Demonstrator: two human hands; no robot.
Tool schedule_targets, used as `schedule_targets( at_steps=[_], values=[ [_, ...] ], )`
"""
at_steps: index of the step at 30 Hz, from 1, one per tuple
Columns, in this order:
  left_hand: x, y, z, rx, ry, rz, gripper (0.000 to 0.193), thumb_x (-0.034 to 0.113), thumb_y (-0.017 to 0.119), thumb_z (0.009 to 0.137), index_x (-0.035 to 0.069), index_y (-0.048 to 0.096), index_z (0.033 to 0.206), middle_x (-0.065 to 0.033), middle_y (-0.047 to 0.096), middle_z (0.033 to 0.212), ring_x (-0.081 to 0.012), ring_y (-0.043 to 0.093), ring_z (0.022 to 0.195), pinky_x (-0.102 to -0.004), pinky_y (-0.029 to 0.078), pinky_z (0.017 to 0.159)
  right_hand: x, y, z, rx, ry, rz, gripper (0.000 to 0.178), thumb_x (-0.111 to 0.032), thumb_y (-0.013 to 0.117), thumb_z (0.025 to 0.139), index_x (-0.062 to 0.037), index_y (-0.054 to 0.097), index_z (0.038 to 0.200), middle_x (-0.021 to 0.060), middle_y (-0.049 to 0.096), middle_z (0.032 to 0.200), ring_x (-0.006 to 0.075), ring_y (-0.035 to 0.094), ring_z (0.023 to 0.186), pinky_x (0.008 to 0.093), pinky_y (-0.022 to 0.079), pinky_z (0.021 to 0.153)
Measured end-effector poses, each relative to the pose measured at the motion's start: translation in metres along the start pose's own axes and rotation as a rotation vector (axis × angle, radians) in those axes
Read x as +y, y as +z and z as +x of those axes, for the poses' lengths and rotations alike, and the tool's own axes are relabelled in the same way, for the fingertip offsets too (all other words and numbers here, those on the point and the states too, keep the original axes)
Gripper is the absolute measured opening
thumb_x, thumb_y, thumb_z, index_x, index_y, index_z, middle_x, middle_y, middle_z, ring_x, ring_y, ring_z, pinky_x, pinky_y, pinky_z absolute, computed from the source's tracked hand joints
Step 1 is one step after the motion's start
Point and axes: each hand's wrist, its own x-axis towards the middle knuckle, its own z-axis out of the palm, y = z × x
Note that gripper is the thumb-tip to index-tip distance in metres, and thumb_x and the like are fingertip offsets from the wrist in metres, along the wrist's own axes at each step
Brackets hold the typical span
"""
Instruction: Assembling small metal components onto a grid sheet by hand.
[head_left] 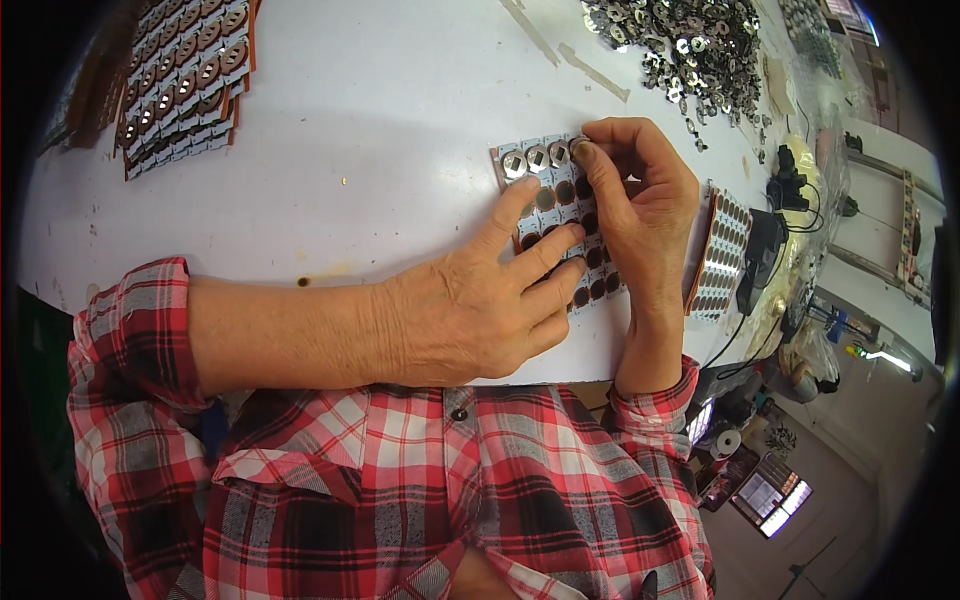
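Note:
A panel of small circuit boards (545, 200) lies on the white table, with rows of dark round spots. Silvery metal clips (537, 157) sit along its far row. My left hand (480, 300) rests with spread fingers on the panel's left and near part, holding nothing. At the far right corner, my right hand (640, 185) pinches a metal clip (577, 148) between thumb and forefinger, against the end of that far row. Fingertips partly cover this clip, and both hands hide parts of the panel.
A heap of loose metal clips (700, 55) spreads at the far right. Stacked panels fitted with clips (185, 85) stand at the far left. Another panel without clips (720, 255) lies right of my right wrist, beside a black adapter (765, 250) and cables.

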Motion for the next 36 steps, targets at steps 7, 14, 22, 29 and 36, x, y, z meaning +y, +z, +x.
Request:
schedule_targets(
  at_steps=[7,14,22,29,36],
  values=[
    [-0.001,-0.001,0.000,-0.012,0.008,-0.001,0.023,0.024,0.064,0.087,0.005,0.071,0.098,-0.0177,0.068,0.126,-0.0384,0.057,0.134,-0.0775,0.033,0.111,0.007,-0.004,-0.005,-0.026,0.018,0.117,0.016,0.000,0.073,0.097,0.0023,0.073,0.113,0.0008,0.073,0.091,0.0041,0.065,0.081,0.0190,0.052,0.070],
    [-0.001,0.000,-0.001,-0.018,0.000,-0.012,0.024,0.024,0.063,0.088,0.005,0.071,0.100,-0.0173,0.068,0.128,-0.0382,0.056,0.135,-0.0782,0.033,0.111,0.007,-0.008,-0.002,-0.083,0.050,0.085,0.016,0.001,0.074,0.096,0.0019,0.074,0.112,0.0010,0.073,0.092,0.0050,0.067,0.082,0.0190,0.052,0.073],
    [0.002,-0.002,0.000,-0.024,-0.008,0.011,0.023,0.025,0.062,0.091,0.006,0.071,0.100,-0.0168,0.067,0.129,-0.0376,0.055,0.136,-0.0775,0.031,0.113,0.010,-0.009,0.000,-0.087,-0.059,0.033,0.018,0.000,0.076,0.095,-0.0011,0.076,0.112,-0.0034,0.070,0.091,0.0036,0.062,0.075,0.0186,0.049,0.066],
    [0.000,0.001,-0.001,0.002,-0.006,-0.016,0.023,0.025,0.063,0.089,0.005,0.071,0.099,-0.0166,0.068,0.128,-0.0376,0.055,0.136,-0.0775,0.032,0.113,0.014,-0.016,-0.002,-0.025,0.036,0.232,0.017,0.000,0.073,0.096,-0.0020,0.077,0.113,-0.0029,0.070,0.092,0.0010,0.056,0.064,0.0170,0.042,0.052],
    [0.000,0.001,-0.001,-0.011,-0.004,-0.004,0.023,0.024,0.064,0.088,0.005,0.071,0.098,-0.0158,0.068,0.126,-0.0356,0.057,0.131,-0.0770,0.034,0.112,0.016,-0.009,-0.006,-0.005,-0.603,-0.422,0.046,0.014,0.066,0.070,0.0017,0.075,0.114,0.0150,0.067,0.098,0.0229,0.068,0.074,0.0299,0.056,0.065]
  ],
)
